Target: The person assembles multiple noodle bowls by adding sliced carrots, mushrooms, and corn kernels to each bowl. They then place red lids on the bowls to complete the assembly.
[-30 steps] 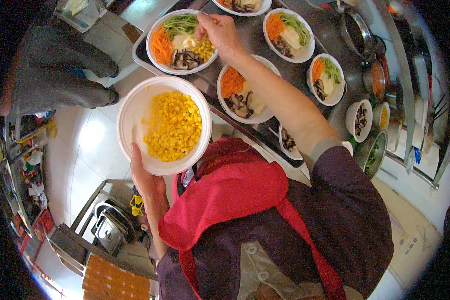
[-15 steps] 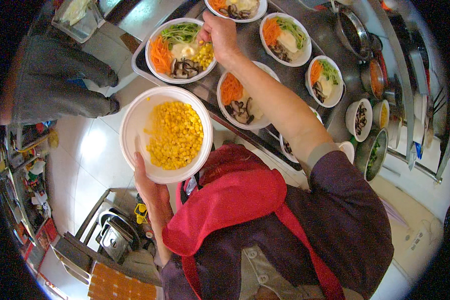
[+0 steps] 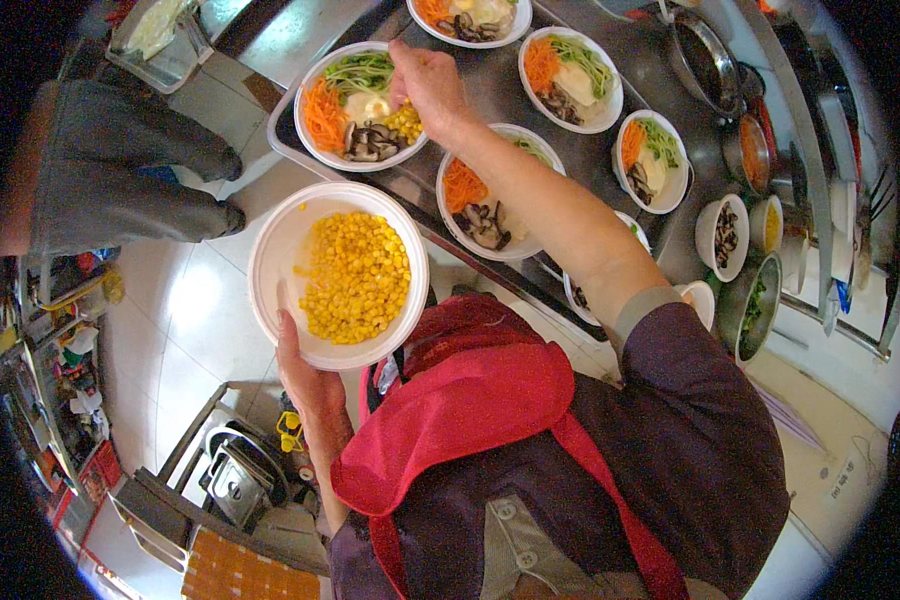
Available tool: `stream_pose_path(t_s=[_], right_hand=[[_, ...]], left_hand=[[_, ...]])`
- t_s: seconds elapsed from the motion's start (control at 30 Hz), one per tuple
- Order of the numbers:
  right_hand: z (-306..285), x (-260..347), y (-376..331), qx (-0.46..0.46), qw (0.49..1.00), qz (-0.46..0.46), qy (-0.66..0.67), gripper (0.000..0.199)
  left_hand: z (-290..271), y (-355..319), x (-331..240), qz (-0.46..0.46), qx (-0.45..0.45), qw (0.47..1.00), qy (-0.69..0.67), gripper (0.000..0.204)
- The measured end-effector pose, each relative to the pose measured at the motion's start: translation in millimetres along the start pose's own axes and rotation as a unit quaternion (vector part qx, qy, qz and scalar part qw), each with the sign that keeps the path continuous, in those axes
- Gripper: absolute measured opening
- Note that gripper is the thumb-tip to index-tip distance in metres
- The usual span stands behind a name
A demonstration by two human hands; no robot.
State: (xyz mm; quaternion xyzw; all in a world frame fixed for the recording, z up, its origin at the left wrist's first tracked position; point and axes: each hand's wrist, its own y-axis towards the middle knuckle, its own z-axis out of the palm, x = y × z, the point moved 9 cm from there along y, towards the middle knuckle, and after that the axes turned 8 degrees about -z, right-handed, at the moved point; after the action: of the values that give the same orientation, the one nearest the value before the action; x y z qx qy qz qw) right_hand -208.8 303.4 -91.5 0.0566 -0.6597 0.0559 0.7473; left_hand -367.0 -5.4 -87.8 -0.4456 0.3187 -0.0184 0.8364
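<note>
My left hand (image 3: 315,390) grips a round white bowl (image 3: 270,250) by its near side, the thumb over the rim. Loose yellow corn kernels (image 3: 355,280) lie in it, heaped toward its right side. My right hand (image 3: 430,92) is over the right edge of a white bowl (image 3: 305,140) on the counter at the far left. Its fingers are bent down and together beside a small heap of corn (image 3: 405,122); what they hold is hidden. That bowl also has shredded carrot (image 3: 324,115), green sprouts (image 3: 360,72), a creamy white topping (image 3: 366,106) and sliced mushrooms (image 3: 373,143).
Several similar filled bowls (image 3: 570,80) stand on the dark metal counter (image 3: 610,130), some under my right forearm. Small bowls of mushrooms (image 3: 724,240) and greens (image 3: 755,308) sit at the right, near pans (image 3: 707,62). Another person's legs (image 3: 120,165) are at the left.
My right hand has lowered slightly toward the near side, over the corn in the counter bowl. The held bowl has shifted a little to the right and nearer.
</note>
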Motion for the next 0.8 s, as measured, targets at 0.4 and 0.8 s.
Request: stream_pose_path(t_s=[0.4, 0.8], right_hand=[[9, -2, 0, 0.05, 0.993, -0.056, -0.088, 0.04], [15, 101, -41, 0.093, 0.952, 0.03, 0.291, 0.036]], left_hand=[[5, -2, -7, 0.02, 0.017, 0.999, 0.03, 0.053], [30, -19, -3, 0.004, 0.041, 0.999, 0.027, 0.054]])
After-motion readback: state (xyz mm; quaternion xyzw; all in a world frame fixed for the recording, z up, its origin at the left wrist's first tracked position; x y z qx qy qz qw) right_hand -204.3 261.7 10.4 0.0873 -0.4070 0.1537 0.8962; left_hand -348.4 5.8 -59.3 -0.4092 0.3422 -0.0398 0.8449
